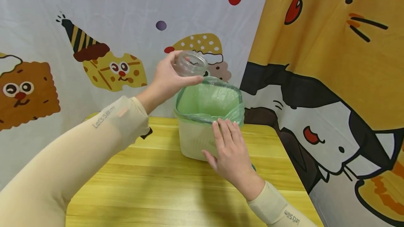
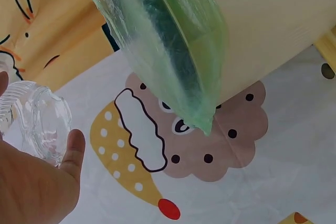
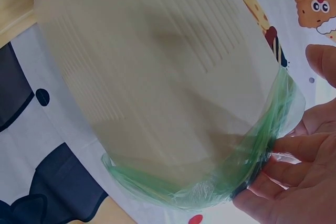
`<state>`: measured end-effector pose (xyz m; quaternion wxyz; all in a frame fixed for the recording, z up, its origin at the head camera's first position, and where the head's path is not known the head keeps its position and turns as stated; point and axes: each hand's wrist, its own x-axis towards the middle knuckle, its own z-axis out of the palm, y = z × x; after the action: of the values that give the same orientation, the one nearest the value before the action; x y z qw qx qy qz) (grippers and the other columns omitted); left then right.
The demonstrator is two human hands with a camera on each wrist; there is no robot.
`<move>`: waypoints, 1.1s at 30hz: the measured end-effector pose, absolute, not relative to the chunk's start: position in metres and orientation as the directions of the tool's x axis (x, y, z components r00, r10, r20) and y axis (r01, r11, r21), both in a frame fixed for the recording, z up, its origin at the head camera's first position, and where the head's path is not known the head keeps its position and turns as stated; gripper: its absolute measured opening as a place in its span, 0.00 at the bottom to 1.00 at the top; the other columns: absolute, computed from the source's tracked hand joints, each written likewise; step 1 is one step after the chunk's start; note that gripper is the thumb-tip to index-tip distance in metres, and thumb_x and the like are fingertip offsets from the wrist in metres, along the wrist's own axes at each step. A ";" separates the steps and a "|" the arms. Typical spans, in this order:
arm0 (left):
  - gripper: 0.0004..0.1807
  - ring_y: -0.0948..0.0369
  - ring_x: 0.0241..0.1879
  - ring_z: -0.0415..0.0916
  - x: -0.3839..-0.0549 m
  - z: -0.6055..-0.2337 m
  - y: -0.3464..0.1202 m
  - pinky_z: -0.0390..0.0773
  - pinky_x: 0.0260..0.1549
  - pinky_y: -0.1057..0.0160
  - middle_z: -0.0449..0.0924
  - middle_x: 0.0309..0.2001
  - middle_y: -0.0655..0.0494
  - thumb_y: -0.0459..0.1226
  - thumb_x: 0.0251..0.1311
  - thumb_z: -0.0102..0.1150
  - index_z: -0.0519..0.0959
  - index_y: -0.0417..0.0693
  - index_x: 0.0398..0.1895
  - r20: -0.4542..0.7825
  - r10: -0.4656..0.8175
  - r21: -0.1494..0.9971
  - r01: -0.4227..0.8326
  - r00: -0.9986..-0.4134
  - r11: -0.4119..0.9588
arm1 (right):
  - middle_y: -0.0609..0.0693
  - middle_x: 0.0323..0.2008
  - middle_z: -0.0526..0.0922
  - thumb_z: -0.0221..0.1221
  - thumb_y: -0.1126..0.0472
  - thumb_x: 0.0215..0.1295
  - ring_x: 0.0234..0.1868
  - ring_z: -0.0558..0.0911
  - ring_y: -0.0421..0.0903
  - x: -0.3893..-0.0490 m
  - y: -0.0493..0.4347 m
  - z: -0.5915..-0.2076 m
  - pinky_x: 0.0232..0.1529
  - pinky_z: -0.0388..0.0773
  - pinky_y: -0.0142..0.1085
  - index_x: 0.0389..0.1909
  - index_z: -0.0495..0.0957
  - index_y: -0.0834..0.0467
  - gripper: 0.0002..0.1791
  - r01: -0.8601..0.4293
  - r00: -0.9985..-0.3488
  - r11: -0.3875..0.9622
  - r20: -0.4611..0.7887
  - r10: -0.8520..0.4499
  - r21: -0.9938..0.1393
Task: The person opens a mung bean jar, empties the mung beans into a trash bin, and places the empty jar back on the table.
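Observation:
In the head view a clear jar [image 1: 191, 64] is held above the left back edge of a trash bin [image 1: 197, 139]. My left hand [image 1: 168, 74] grips it, thumb along the near side; the left wrist view shows the same ribbed jar [image 2: 44, 121] by the thumb. A green plastic bag [image 1: 217, 97] lines the bin, its edge folded over the rim. My right hand [image 1: 231, 150] rests its straight fingers against the bag at the near rim. From the right wrist view, the fingertips [image 3: 286, 171] touch the bag's folded edge [image 3: 210, 192]. No contents show in the bin.
The bin stands near the back of a yellow wood-grain table [image 1: 151, 185]. Behind it hangs a white cartoon-print cloth [image 1: 120, 9], and an orange cartoon curtain [image 1: 315, 45] covers the right side. A small dark object [image 1: 146, 134] shows beside the left sleeve.

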<state>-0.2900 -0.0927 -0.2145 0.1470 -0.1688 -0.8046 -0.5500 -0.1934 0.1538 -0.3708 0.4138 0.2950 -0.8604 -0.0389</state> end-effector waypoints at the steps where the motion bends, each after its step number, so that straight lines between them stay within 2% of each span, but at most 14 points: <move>1: 0.48 0.59 0.58 0.79 -0.290 -0.215 -0.093 0.86 0.56 0.55 0.78 0.64 0.59 0.51 0.53 0.84 0.68 0.56 0.75 0.419 0.105 0.839 0.428 -0.902 0.336 | 0.68 0.70 0.75 0.73 0.37 0.61 0.72 0.75 0.67 -0.193 0.154 -0.371 0.76 0.71 0.61 0.75 0.69 0.69 0.52 -0.471 -0.491 0.825 0.684 -0.539 0.312; 7: 0.49 0.60 0.58 0.79 -0.288 -0.215 -0.095 0.86 0.55 0.56 0.78 0.66 0.60 0.52 0.52 0.83 0.68 0.57 0.76 0.419 0.075 0.842 0.418 -0.905 0.341 | 0.67 0.71 0.75 0.72 0.37 0.62 0.72 0.75 0.67 -0.193 0.154 -0.371 0.77 0.71 0.61 0.75 0.69 0.69 0.52 -0.464 -0.501 0.827 0.676 -0.541 0.317; 14: 0.47 0.61 0.56 0.80 -0.284 -0.215 -0.097 0.86 0.52 0.58 0.78 0.66 0.60 0.52 0.52 0.84 0.70 0.59 0.74 0.420 0.056 0.852 0.415 -0.906 0.319 | 0.68 0.69 0.77 0.74 0.37 0.59 0.70 0.76 0.68 -0.193 0.153 -0.371 0.75 0.72 0.62 0.74 0.71 0.70 0.52 -0.471 -0.474 0.823 0.695 -0.540 0.318; 24: 0.45 0.60 0.58 0.80 -0.275 -0.214 -0.103 0.86 0.55 0.56 0.78 0.67 0.57 0.49 0.52 0.84 0.71 0.58 0.72 0.446 0.034 0.850 0.436 -0.894 0.296 | 0.68 0.70 0.76 0.72 0.37 0.61 0.71 0.76 0.67 -0.191 0.152 -0.371 0.76 0.72 0.61 0.74 0.70 0.70 0.51 -0.464 -0.480 0.825 0.690 -0.541 0.323; 33: 0.47 0.61 0.59 0.78 -0.267 -0.216 -0.114 0.85 0.56 0.58 0.79 0.66 0.61 0.49 0.50 0.85 0.71 0.60 0.74 0.469 -0.002 0.845 0.448 -0.883 0.291 | 0.68 0.70 0.76 0.71 0.37 0.62 0.71 0.76 0.67 -0.190 0.153 -0.371 0.77 0.71 0.60 0.75 0.69 0.70 0.52 -0.457 -0.488 0.826 0.683 -0.544 0.331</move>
<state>-0.2674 -0.1145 -0.2160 0.1947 -0.1428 -0.7796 -0.5778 -0.1898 0.1528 -0.3713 0.4143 0.2904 -0.8610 -0.0525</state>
